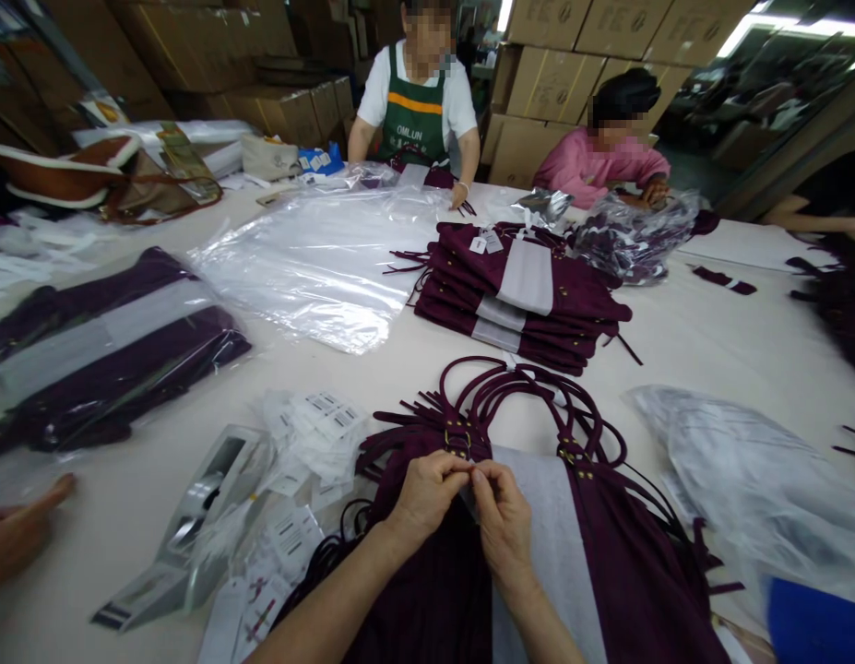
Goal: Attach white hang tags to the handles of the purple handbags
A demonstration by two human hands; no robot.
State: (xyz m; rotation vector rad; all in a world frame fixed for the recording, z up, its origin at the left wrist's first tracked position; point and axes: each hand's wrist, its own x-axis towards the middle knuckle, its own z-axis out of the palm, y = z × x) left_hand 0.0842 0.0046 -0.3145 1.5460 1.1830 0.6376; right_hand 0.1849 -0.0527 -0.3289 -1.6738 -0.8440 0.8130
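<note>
A dark purple handbag lies in front of me, with a pale grey wrap band across it and looped handles pointing away. Over its upper edge, close to a brass buckle, my left hand and my right hand meet fingertip to fingertip. Both pinch at something too small to make out. Left of the bag are scattered white barcode tags and a grey metal tool or dispenser.
Stacked purple bags lie beyond, beside clear plastic sheets. A plastic-wrapped bag is at left, near another person's hand. Crumpled plastic lies right. Across the table are a person in a green apron and one in pink.
</note>
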